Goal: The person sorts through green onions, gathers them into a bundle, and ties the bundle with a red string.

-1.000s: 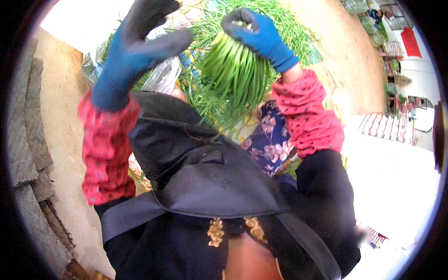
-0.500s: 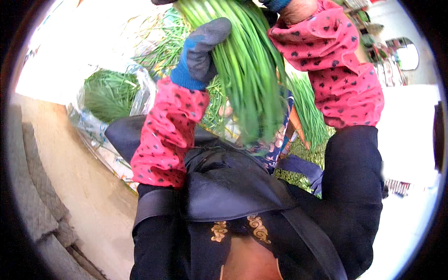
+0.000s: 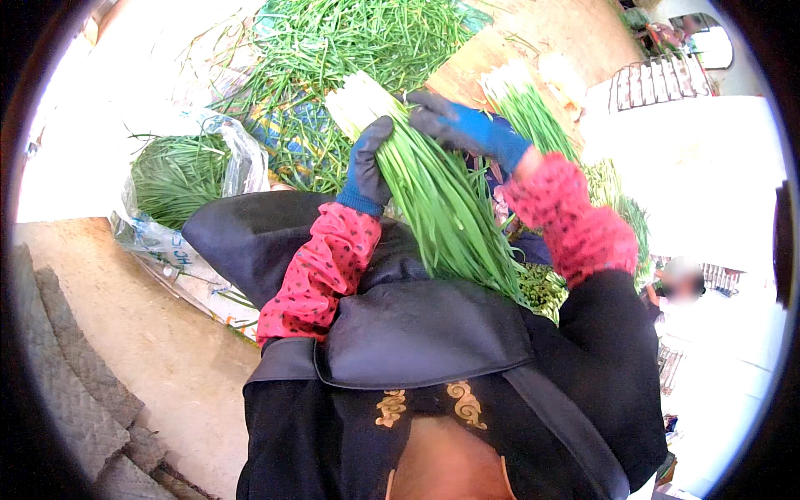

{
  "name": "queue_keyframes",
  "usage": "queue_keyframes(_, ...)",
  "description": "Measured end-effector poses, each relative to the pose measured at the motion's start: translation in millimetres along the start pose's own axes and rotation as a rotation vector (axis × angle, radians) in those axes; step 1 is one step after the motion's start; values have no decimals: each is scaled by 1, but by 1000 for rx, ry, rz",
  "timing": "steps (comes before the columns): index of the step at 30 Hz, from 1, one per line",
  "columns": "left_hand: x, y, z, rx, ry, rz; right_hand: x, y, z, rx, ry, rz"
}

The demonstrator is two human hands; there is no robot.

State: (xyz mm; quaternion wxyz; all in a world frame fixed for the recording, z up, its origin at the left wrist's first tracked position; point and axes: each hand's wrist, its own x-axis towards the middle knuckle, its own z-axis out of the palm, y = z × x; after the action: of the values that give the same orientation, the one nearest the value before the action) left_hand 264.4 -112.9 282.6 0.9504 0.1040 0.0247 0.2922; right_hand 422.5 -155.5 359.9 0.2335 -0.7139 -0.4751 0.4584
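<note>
Left hand (image 3: 367, 163) clasps green bunch (image 3: 446, 204); right hand (image 3: 460, 131): grip unclear (plastic bag (image 3: 247, 167): blue lettering (image 3: 179, 248)).

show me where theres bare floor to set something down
Bare tan floor lies at left between the grey slabs and black clothing; another floor patch is upper right, between the loose greens and slatted rack. Crowded around the left hand and right hand: green bunch, clear plastic bag, white-ended bundle.

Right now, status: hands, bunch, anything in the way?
Left hand holding chive bunch from its left, near the pale ends. Right hand open at its right side. Green tips over black apron; no obstruction visible at the hands.
</note>
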Motion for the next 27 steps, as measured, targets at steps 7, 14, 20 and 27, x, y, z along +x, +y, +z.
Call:
queue_keyframes(7, 6, -1, 16, 210, 236, 131, -84, -13, 74, -137, 391, -306)
queue_keyframes(14, 27, -25, 83, 508, -30, 233, -89, 28, 46, 842, 276, -288)
queue_keyframes(20, 27, -45, 130, 603, -31, 116, -144, 59, -14, 1383, 133, -285)
queue_keyframes(27, -36, -140, 95, 1549, -619, 152, -193, 88, -50, 1405, 288, -453)
